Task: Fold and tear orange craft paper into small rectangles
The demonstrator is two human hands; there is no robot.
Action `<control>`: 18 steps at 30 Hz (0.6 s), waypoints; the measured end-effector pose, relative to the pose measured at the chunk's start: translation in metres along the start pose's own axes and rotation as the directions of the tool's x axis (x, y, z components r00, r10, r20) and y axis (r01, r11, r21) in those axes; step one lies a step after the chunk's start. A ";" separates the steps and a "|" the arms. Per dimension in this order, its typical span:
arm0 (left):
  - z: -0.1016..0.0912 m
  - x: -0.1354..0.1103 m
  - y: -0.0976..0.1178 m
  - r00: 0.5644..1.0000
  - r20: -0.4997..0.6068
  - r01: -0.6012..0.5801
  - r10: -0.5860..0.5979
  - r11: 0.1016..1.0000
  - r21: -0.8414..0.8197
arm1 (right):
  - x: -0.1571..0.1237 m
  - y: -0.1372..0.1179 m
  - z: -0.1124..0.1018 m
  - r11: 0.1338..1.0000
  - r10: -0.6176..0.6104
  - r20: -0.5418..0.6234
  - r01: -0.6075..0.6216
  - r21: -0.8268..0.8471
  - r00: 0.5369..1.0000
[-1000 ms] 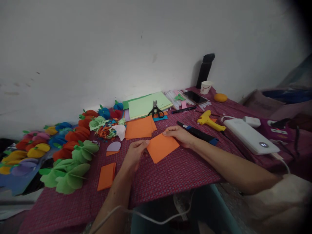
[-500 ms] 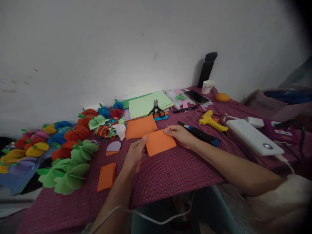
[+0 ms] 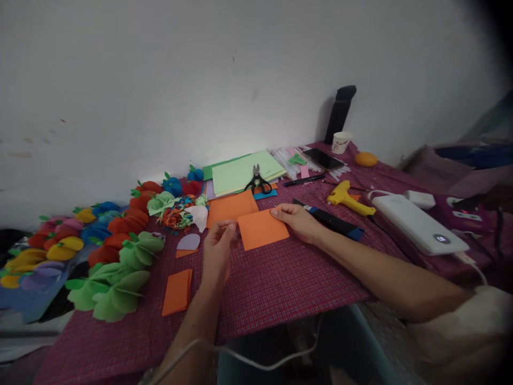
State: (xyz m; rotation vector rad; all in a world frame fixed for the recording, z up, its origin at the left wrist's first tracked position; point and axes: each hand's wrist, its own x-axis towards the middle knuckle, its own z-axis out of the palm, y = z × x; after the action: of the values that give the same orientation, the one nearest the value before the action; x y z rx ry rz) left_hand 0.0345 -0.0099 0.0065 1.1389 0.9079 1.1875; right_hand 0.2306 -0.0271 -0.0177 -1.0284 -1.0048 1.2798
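An orange rectangular sheet of paper (image 3: 263, 230) is held above the checked tablecloth. My right hand (image 3: 298, 222) pinches its upper right corner, thumb on top. By the left edge of that sheet is my left hand (image 3: 219, 243), its fingers loosely bent and slightly apart, with a small gap to the paper. Behind the sheet lie larger orange papers (image 3: 228, 206). A small stack of orange paper (image 3: 177, 292) rests left of my left forearm, below a lilac rounded paper piece (image 3: 188, 242) on an orange one.
Paper pumpkins (image 3: 128, 220) crowd the left side. Black scissors (image 3: 257, 182) lie on pale green sheets (image 3: 236, 174). To the right are a yellow glue gun (image 3: 348, 198), a black-and-blue case (image 3: 332, 222), a white power bank (image 3: 419, 224) and a phone (image 3: 324, 159). A white cable crosses my left forearm.
My left hand has let go of the orange sheet's left edge and drawn slightly left. The right hand still holds the sheet, almost in the same place.
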 end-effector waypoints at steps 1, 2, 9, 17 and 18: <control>0.000 -0.001 0.000 1.000 0.011 -0.005 0.005 1.000 -0.003 | 0.000 0.000 0.000 1.000 -0.010 0.000 0.010 -0.013 1.000; 0.001 -0.001 0.000 1.000 0.020 -0.008 0.008 1.000 -0.005 | 0.000 0.001 0.000 0.999 -0.020 -0.003 0.020 -0.030 1.000; 0.001 0.000 -0.004 1.000 0.002 -0.024 0.024 1.000 0.010 | -0.003 0.001 0.004 0.992 -0.047 0.011 0.048 -0.118 0.999; 0.002 -0.001 -0.003 0.996 0.030 0.089 -0.088 0.996 -0.010 | -0.006 -0.002 0.008 0.985 -0.059 0.037 0.064 -0.162 0.998; 0.003 -0.001 -0.002 0.992 0.042 0.116 -0.115 0.993 -0.014 | -0.006 -0.003 0.008 0.986 -0.052 0.039 0.058 -0.159 0.998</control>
State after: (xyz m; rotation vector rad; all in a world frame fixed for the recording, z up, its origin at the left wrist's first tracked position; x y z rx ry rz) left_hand 0.0376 -0.0114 0.0048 1.0795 0.9185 1.0715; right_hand 0.2233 -0.0327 -0.0133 -1.0965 -1.1698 1.1897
